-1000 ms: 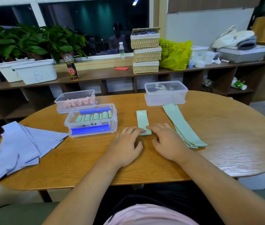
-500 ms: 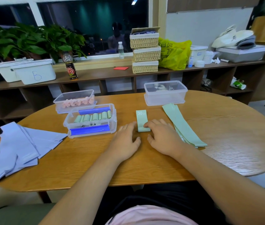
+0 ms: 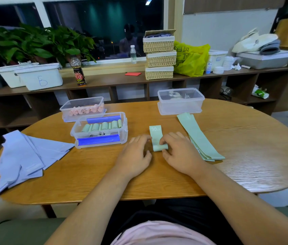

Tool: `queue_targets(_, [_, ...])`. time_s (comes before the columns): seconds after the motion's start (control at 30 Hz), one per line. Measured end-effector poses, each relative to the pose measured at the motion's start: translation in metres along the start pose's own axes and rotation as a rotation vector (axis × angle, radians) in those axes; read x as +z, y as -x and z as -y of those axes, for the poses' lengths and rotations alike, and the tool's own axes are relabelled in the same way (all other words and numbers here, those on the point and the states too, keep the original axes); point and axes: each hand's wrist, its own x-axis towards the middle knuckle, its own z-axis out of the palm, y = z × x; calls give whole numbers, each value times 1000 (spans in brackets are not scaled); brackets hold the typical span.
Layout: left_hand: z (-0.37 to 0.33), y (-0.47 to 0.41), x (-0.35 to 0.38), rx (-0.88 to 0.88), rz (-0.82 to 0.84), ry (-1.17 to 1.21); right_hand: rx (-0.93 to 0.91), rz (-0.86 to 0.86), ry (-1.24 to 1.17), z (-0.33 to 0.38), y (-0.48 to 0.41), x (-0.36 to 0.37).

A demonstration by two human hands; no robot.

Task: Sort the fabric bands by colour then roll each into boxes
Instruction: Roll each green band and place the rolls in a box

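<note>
Rolling has advanced: the mint-green fabric band marked 30 (image 3: 155, 134), mid-table between your hands, now shows a plump coil at its near end, where a second ago your fingers hid it. Your left hand (image 3: 136, 154) lays straight fingers against the band's left edge. Your right hand (image 3: 180, 152) pinches the coil, fingers over, thumb behind. Most of the strip is still flat, so the roll looks unfinished. Far left lies a heap of flat lilac bands (image 3: 21, 156), not yet rolled. Next come the clear plastic box of pink rolls (image 3: 83, 108) and, nearer, the clear box with blue clips (image 3: 100, 130) holding green rolls. Just right of your right hand waits the stack of flat green bands (image 3: 198, 138). Nothing blocks the path to the box.
</note>
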Motion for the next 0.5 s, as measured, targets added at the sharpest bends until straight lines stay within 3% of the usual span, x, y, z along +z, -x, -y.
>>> queue_targets(0.17, [-4, 0, -2, 109, 85, -66, -13, 27, -21, 0, 7, -3])
queue_targets(0.5, [-10, 2, -7, 54, 109, -62, 8, 25, -28, 0, 7, 0])
